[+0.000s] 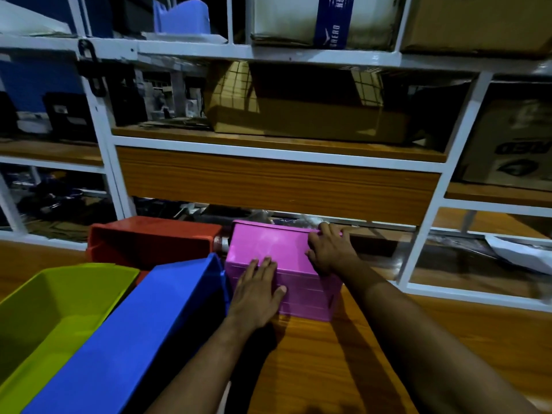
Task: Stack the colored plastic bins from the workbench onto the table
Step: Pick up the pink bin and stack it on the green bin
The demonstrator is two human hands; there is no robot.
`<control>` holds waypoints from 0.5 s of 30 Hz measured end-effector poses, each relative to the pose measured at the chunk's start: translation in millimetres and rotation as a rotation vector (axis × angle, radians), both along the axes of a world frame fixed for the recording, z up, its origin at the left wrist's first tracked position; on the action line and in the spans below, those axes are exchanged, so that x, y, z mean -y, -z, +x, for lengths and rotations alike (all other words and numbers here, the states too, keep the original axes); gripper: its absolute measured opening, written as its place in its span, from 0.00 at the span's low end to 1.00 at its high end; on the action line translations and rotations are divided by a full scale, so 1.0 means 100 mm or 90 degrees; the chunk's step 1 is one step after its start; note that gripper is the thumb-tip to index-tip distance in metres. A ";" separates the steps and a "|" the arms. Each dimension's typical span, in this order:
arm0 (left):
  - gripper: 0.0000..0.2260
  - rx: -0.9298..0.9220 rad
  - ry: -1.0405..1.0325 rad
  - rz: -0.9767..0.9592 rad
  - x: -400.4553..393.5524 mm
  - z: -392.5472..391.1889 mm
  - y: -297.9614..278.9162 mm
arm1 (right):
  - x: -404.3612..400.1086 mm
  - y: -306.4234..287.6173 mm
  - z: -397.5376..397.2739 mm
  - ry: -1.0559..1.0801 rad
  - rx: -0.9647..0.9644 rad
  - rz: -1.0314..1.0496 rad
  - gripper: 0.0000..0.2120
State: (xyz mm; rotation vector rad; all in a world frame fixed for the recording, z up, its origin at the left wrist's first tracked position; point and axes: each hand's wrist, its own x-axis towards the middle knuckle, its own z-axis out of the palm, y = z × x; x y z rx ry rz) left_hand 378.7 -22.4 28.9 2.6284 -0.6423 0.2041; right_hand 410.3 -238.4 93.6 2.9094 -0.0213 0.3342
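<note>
At centre frame, flat left-hand fingers (264, 265) are pressed on the upturned pink bin (277, 252); its far right edge is gripped by curled right-hand fingers (327, 231). Blue bin (134, 333), green bin (56, 306) and red bin (149, 242) are crowded left on the desk (343, 354).

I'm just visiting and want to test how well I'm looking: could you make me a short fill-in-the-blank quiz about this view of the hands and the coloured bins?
1. Both hands touch the ____ bin.
2. The left hand lies flat on that bin's near side, while the right hand holds its far ____ corner.
3. Directly to the left of that bin stands the ____ bin, next to the green bin.
4. Behind those two sits the ____ bin, close to the shelf.

Missing words: pink; right; blue; red.
</note>
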 end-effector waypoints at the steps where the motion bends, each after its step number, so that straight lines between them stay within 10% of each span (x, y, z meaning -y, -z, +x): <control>1: 0.30 -0.007 0.007 -0.006 0.01 -0.02 -0.01 | 0.02 -0.02 -0.01 0.002 -0.007 0.011 0.24; 15: 0.29 -0.002 0.085 -0.033 0.28 -0.32 0.03 | 0.63 0.00 -0.69 0.014 -0.031 0.091 0.30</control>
